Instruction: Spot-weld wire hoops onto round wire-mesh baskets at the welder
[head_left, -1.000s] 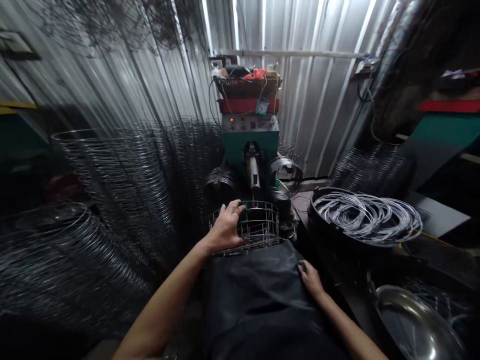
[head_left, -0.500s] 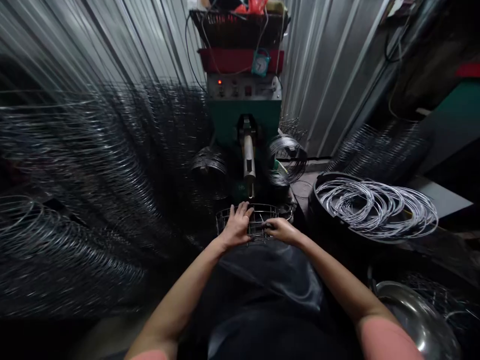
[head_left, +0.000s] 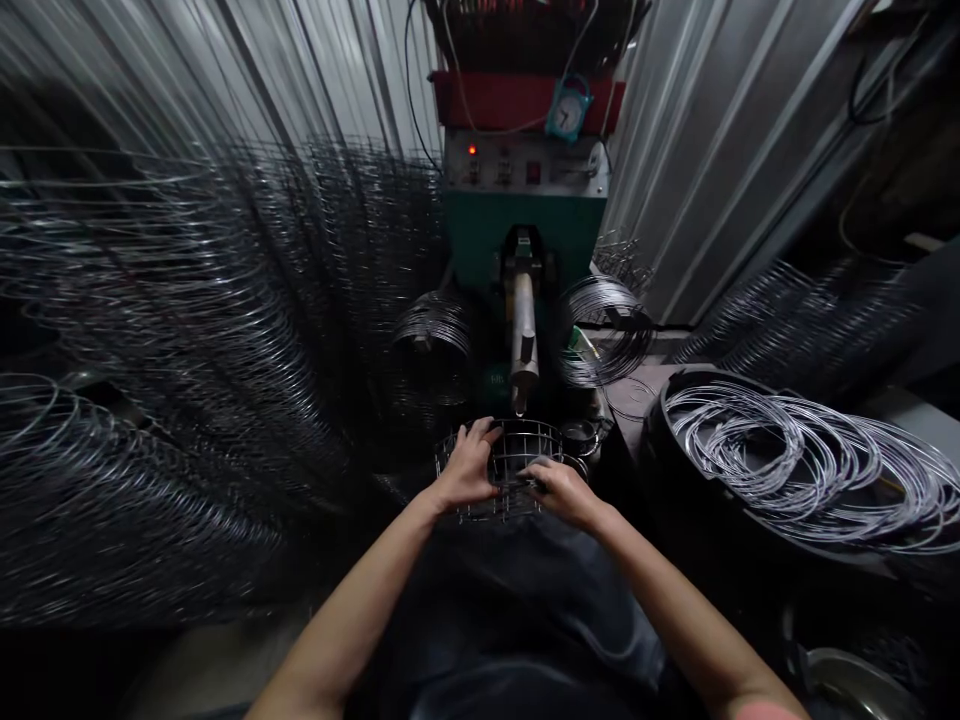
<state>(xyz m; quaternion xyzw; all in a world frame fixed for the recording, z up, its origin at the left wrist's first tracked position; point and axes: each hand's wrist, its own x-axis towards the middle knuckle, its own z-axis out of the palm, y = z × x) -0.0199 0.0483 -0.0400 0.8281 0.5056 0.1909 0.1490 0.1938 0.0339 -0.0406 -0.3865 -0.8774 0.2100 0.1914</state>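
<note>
Left-hand fingers [head_left: 471,452] spread across the rim, right-hand fingers [head_left: 541,474] pressed together on the bars of a wire basket [head_left: 525,442] at six o'clock, its cage formed, loose wire hoops [head_left: 780,450] heaped in a black tub [head_left: 664,470] at three o'clock.

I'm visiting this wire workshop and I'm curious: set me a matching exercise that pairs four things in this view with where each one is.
Things:
1. blue clock
2. wire rings
3. wire basket
4. lit lamp

Places:
A. in the black tub
B. under the left hand and right hand
C. on the control panel
D. against the red bin

Pairs: 1-D, 2-A, 3-B, 4-C
</note>
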